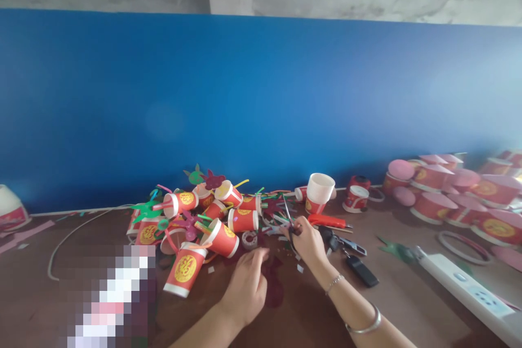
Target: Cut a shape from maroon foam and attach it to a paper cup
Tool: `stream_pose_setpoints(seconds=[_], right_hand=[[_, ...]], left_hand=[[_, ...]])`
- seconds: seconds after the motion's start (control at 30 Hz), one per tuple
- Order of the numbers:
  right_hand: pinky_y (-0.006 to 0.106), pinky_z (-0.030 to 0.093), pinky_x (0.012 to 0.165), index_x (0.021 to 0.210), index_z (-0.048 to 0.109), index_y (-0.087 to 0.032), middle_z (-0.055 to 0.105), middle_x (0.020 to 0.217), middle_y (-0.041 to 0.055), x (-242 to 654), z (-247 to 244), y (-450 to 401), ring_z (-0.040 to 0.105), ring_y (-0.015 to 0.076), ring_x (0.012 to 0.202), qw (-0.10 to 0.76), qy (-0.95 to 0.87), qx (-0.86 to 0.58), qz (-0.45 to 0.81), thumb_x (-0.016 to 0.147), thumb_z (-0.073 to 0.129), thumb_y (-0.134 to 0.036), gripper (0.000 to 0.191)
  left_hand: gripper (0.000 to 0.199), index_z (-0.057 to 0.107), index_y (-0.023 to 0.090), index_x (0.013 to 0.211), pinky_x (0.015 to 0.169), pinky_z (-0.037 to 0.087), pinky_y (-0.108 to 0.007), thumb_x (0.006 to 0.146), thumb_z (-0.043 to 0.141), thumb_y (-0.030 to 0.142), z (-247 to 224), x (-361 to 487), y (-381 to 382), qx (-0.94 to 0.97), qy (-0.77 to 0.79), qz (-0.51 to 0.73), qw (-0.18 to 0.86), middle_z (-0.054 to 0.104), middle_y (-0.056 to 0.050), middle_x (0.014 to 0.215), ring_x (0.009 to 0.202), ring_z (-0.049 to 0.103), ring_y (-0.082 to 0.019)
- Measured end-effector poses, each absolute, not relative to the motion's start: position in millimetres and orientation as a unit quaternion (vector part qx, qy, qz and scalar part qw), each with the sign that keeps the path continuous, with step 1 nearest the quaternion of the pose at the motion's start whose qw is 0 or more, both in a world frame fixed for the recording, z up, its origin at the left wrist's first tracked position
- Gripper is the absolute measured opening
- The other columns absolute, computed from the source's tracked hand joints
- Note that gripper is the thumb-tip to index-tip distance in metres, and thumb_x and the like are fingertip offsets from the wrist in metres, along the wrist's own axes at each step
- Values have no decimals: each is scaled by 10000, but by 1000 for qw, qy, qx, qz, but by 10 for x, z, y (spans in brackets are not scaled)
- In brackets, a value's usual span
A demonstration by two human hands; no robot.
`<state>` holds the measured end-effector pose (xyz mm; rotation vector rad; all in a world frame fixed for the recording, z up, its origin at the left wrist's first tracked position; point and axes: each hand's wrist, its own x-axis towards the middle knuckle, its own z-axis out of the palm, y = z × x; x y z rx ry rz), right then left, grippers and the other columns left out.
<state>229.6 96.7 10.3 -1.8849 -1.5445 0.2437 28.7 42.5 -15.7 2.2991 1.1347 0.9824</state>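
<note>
My right hand point(304, 236) is closed round the handles of a pair of scissors point(286, 209), whose blades point up and away over scraps of paper. Below and left of it, my left hand point(247, 285) has its fingers bent together at the edge of a dark red paper shape point(274, 283) lying on the brown table; whether it pinches the shape cannot be made out. Just beyond my left hand lies a roll of tape point(249, 239). Red paper cups point(220, 238) with coloured straws and paper figures are heaped to the left.
Stacked white-rimmed cups point(320, 190), a red-handled tool point(329, 221) and keys with a black fob point(361, 268) are beyond and right of my right hand. A white power strip point(468, 288) and many pink-topped cups point(434, 206) lie further right. A blue panel point(244, 103) stands behind.
</note>
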Motion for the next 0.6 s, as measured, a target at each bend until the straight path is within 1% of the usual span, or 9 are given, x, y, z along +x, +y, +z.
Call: stream_pose_setpoints(seconds=[0.07,0.1,0.17,0.23,0.27,0.33,0.43,0.53,0.6], right_hand=[[210,314,500,674,427,-237,570,562,-36,2304,107,975,510,150,531,338,-594,-724,98,706,568,-348,182],[210,311,496,662,427,-235,564,555,-35,2307,107,981,504,148,525,334,-596,-724,97,703,574,-350,191],[213,304,487,618,418,-229,541,527,-34,2308,106,991,484,144,505,323,-603,-724,90,699,584,-359,226],[217,303,484,567,404,-224,526,505,-28,2306,110,994,472,141,493,314,-616,-718,80,702,589,-376,275],[219,306,487,545,401,-221,528,504,-22,2305,117,992,474,142,494,310,-623,-714,75,707,590,-386,298],[229,311,496,520,414,-215,550,515,-4,2300,149,976,494,152,511,291,-636,-712,65,722,585,-410,328],[253,301,499,545,498,-213,607,557,30,2293,226,936,545,186,549,238,-644,-725,52,743,577,-449,319],[268,297,504,602,585,-219,653,613,60,2295,282,911,590,218,597,198,-646,-735,49,741,589,-478,293],[269,299,502,593,597,-218,651,609,64,2306,280,918,594,223,602,188,-646,-737,58,732,597,-485,301]], left_hand=[[564,457,164,1203,933,452,-442,687,360,-41,-142,282,425,808,421,361,197,646,-97,1012,1008,578,-225],[557,464,164,1189,925,460,-439,686,349,-45,-138,280,427,804,428,364,197,647,-96,998,995,585,-219],[572,443,157,1224,958,445,-445,696,346,-40,-141,277,429,807,424,366,187,611,-123,1118,1083,550,-224],[594,411,150,1276,997,415,-464,709,371,-21,-154,280,429,825,412,343,178,543,-147,1252,1189,483,-243],[604,399,146,1295,1013,399,-475,713,386,-12,-159,283,426,835,407,327,175,514,-153,1295,1225,451,-253],[610,394,138,1309,1036,370,-490,715,400,-4,-156,293,416,846,405,302,173,496,-158,1321,1252,423,-259],[607,417,140,1292,1056,340,-488,708,389,-20,-115,311,390,848,402,302,170,532,-144,1282,1237,435,-244],[593,466,162,1245,1032,364,-468,688,401,-29,-72,328,367,842,396,322,174,571,-122,1212,1185,470,-239],[546,501,168,1199,1000,390,-447,694,411,-23,-58,339,364,835,395,338,179,586,-116,1167,1137,497,-237]])
